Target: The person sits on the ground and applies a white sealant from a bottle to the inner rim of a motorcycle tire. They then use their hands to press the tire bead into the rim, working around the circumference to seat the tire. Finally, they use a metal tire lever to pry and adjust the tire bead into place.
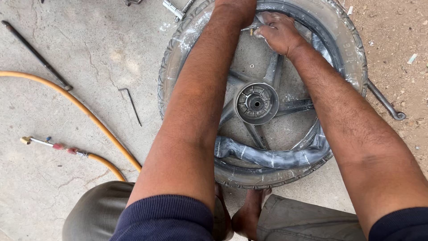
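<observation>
One motorcycle wheel (267, 107) lies flat on the concrete floor (89, 53), dusty black tyre (352, 49) around a grey spoked rim with round hub (256, 103) at centre. Black inner tube (272, 156) bulges out of the near side, just above a bare foot (249, 214). Yellow hose (80, 107) curves at left. Right hand (278, 32) curled, pinching the brass valve (252, 31) at the far rim. Left hand (236, 6) mostly cut off, grip cannot be told. Bent hex key (131, 103) lies left of the wheel.

Tyre-repair workshop: concrete floor (89, 53), air hose (80, 107), tyre lever (385, 102).
</observation>
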